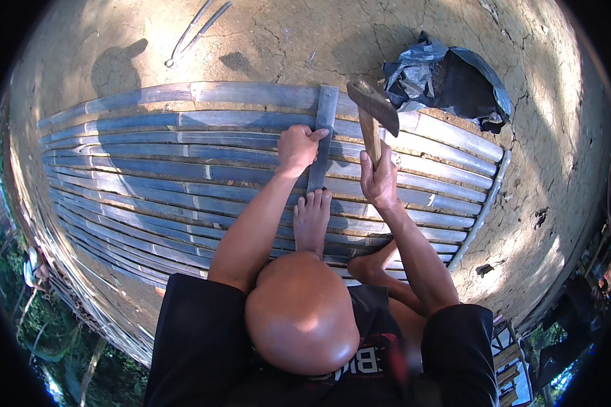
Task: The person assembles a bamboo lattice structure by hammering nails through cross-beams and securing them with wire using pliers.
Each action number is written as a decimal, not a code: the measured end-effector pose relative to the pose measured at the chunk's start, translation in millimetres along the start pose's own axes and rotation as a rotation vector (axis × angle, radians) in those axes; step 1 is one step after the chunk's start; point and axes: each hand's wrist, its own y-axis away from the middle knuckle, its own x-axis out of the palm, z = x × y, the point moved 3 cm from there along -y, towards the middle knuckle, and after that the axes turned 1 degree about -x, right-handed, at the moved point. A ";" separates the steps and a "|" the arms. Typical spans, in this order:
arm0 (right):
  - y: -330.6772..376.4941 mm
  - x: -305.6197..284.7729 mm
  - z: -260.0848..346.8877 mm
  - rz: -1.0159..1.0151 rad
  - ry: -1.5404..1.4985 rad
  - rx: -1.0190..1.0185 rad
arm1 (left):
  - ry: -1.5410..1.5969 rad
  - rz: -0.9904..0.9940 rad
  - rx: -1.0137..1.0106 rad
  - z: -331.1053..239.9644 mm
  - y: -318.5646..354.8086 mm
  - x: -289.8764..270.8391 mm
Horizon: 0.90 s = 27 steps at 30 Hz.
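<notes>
In front of me is a row of split-bamboo slats, spaced apart and lying side by side. A flat grey bamboo strip crosses over them. My left hand is closed at the strip's left edge, its thumb over the strip; whether the curled fingers hide anything else I cannot tell. My right hand is wrapped round the wooden handle of a hammer, to the right of the strip. The hammer's dark head is raised above the slats. My bare foot has its toes at the strip's near end.
A crumpled black plastic bag lies open beyond the slats at right, with small dark bits inside. Long-handled metal tongs or pincers rest on the cracked earth ground. A thin pole edges the slats' right ends.
</notes>
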 end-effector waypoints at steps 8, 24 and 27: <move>0.0 13.4 -7.1 0.110 0.035 0.084 | 0.013 0.006 -0.012 -4.5 2.4 -3.5; -15.6 17.2 3.4 0.141 0.020 0.152 | -0.008 0.010 -0.058 0.9 1.4 -0.2; -13.7 11.6 13.3 0.064 -0.094 0.182 | 0.034 0.003 -0.049 0.5 0.6 -1.3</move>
